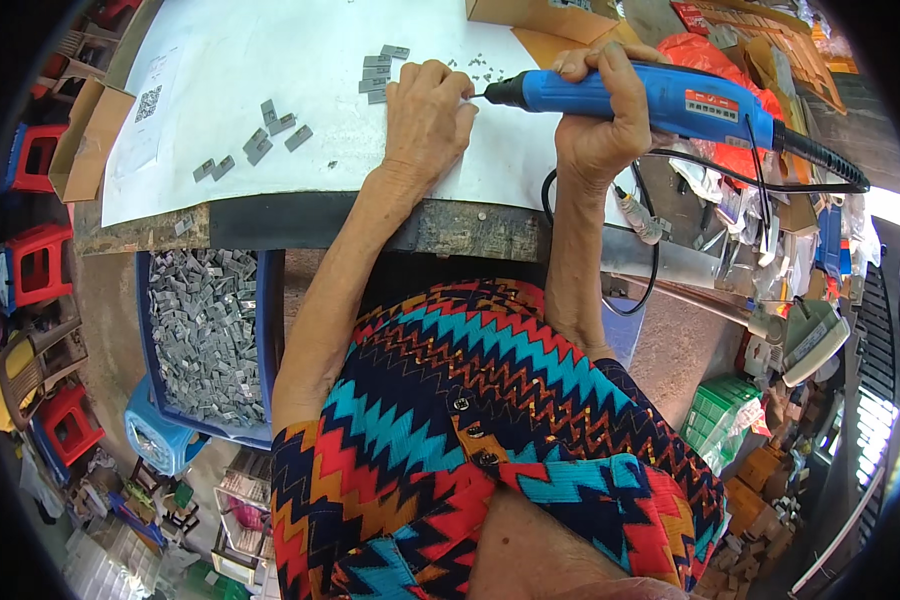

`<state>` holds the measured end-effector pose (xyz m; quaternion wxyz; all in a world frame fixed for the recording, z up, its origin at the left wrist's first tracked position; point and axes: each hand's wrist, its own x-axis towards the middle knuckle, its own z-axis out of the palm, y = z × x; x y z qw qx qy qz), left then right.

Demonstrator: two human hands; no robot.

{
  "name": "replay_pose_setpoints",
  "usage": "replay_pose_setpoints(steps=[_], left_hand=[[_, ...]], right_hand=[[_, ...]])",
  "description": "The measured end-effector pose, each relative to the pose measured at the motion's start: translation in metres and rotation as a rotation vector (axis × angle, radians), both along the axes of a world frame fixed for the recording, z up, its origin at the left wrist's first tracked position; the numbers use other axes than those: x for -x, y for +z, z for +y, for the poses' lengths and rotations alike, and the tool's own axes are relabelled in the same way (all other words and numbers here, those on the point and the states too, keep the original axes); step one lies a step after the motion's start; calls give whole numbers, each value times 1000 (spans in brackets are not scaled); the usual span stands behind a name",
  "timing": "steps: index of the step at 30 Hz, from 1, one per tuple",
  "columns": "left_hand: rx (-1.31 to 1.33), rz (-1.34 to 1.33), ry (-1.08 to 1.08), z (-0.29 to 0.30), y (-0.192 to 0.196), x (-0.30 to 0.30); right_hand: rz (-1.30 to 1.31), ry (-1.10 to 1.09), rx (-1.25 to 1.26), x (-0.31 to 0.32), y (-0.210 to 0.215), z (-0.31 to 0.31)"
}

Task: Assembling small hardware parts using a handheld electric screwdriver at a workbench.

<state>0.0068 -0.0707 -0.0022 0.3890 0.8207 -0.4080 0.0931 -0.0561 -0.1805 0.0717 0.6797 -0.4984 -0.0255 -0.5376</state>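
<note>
My right hand (602, 125) is wrapped around a blue electric screwdriver (625, 93), held level over the white-covered table (220, 60). Its thin bit points left and meets the fingertips of my left hand (428, 118). That hand is closed in a pinch at the bit's tip, and whatever it grips is hidden by the fingers. Just beyond it sits a short stack of small flat grey pieces (375, 73). More loose grey pieces (258, 148) lie to the left. Tiny metal bits, possibly screws (485, 70), are scattered behind the screwdriver's nose.
Below the table edge at left, a dark blue tub (268, 345) holds a heap of grey pieces, beside a light blue stool (155, 425). A black cable (815, 187) trails from the screwdriver. Clutter and a red plastic bag (705, 55) crowd the right; cardboard (530, 15) stands behind.
</note>
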Motion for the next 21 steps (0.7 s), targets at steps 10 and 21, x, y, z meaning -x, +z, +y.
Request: replay_pose_setpoints(steps=[10, 21], left_hand=[[22, 14, 8, 2, 0, -1], [101, 41, -2, 2, 4, 4]], right_hand=[[-8, 61, -134, 3, -1, -6], [-21, 20, -106, 5, -1, -10]])
